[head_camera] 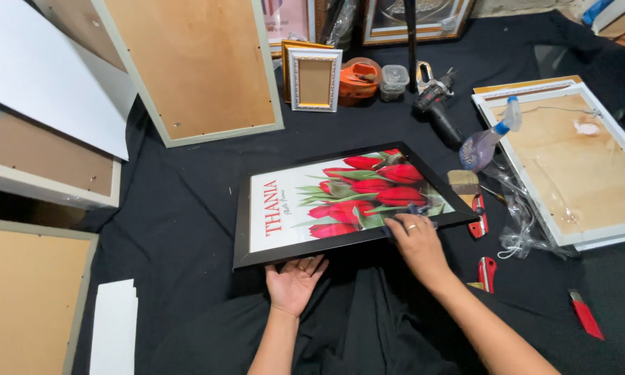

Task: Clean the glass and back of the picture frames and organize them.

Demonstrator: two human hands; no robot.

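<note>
Nearest, the left hand (295, 281) lies palm up on the black cloth (187, 208), its fingertips tucked under the near edge of the black picture frame (340, 198); its grip is released, fingers spread, propping the frame rather than clasping it; the right hand (413, 239) rests on the frame's near right corner, fingers pressed onto the glass over a small dark thing, and whether that grip is clenched on it I cannot tell; the frame lies tilted on the cloth in the middle of the view, showing a print of red tulips on white; just right of the right wrist lie red-handled tools (484, 267), and a red cutter (586, 316) lies further right, well apart; beside the frame's right end sit a brush (463, 182) and crumpled clear plastic (524, 222); a spray bottle (489, 142) lies beyond, next to a white frame (569, 163) turned back side up; to the left, light-rimmed frames show their brown backs (31, 298), with a white strip (114, 326) beside; farther off stand a small white and gold frame (314, 80), an orange tape dispenser (359, 82), a clear tub (394, 80) and a dark drill (437, 104); a large frame back (198, 66) leans at the far left.
</note>
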